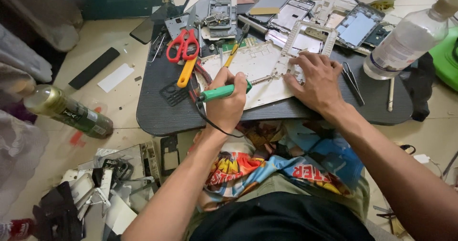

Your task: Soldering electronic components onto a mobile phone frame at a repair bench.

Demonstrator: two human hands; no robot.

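Left hand (226, 100) is clamping a green-handled soldering iron (224, 91), tip lying on a white device frame (260, 74) on the dark lap table (162, 107). Right hand (317, 81), fingers spread, is pressing the frame flat.

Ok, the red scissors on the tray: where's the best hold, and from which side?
Take the scissors by the red loops, coming from the near edge of the tray. The loops point toward you and lie open; the blades point away among phone parts. The yellow-handled tool just below crowds them.

Home floor repair spot, phone frames (329, 17), scissors (183, 43)
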